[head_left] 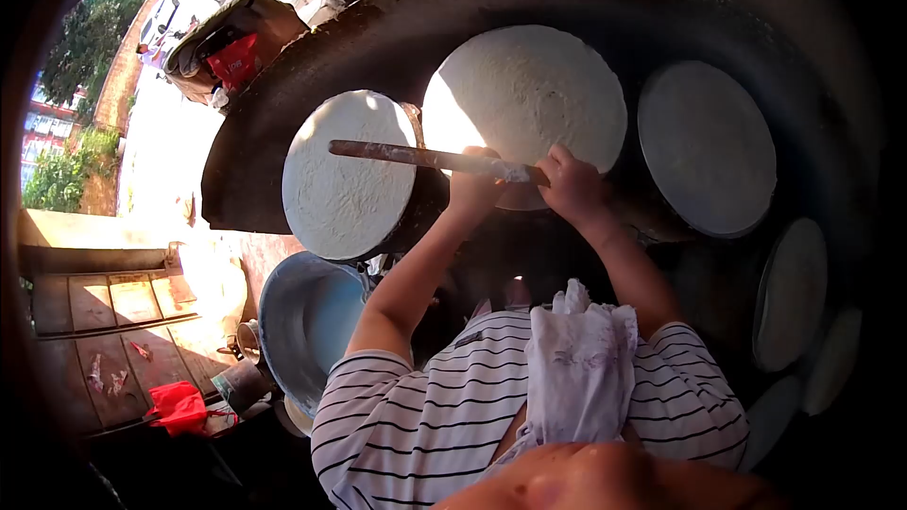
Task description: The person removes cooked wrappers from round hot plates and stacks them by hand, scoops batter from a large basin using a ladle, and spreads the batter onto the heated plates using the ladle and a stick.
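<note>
A long, flat wooden stick (387, 152) with white smears on it is gripped near its right end by both hands. My left hand (475, 181) is wrapped round it, and close beside it my right hand (573, 181) closes on the very end. Under the stick's free end lies a smaller round white sheet (345, 203) on a drum-like base. A larger round white sheet (534, 85), partly sunlit, is just beyond my hands, which hide its near edge. Whether the stick touches either surface, I cannot tell.
A shaded round white disc (709, 146) lies to the right, with another pale disc (792, 293) and several more below. A dark curved rim (312, 61) surrounds them. At left are a basin (282, 307) holding pale liquid, a red bag (178, 408) and a dark bag (274, 24).
</note>
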The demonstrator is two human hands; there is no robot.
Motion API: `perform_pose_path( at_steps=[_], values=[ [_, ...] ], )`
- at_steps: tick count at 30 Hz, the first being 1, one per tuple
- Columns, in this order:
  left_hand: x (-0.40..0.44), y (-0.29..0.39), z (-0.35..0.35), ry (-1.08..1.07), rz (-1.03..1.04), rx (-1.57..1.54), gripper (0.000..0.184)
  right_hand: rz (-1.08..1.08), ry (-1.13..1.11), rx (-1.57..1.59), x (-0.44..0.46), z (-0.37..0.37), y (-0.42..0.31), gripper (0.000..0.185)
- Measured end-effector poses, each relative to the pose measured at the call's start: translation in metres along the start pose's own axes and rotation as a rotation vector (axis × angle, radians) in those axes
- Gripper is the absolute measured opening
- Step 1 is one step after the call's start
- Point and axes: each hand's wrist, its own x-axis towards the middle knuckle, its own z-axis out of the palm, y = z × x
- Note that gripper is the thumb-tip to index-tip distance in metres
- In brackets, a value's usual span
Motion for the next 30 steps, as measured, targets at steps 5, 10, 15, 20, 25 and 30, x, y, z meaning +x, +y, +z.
perform_pose_path(
  at_steps=[5,10,15,20,25,30],
  values=[
    [0.033,0.027,-0.040,0.065,0.335,-0.001,0.011,0.172,0.242,0.244,-0.006,-0.062,0.015,0.024],
    [0.074,0.039,-0.064,0.186,0.463,-0.062,0.015,0.552,0.386,0.320,-0.075,-0.097,0.084,0.018],
    [0.135,0.046,-0.106,0.194,0.425,-0.075,0.012,0.787,0.383,0.518,-0.108,-0.082,0.104,0.013],
    [0.203,0.066,-0.139,0.144,0.392,-0.241,0.008,0.810,0.372,0.876,-0.036,-0.067,0.083,0.025],
    [0.110,0.104,-0.140,0.282,0.752,0.147,0.019,0.620,0.397,1.511,0.020,-0.046,0.111,0.038],
    [0.001,0.066,-0.050,0.134,0.505,0.047,0.022,0.820,0.565,1.158,0.007,-0.041,0.148,0.032]
  ],
)
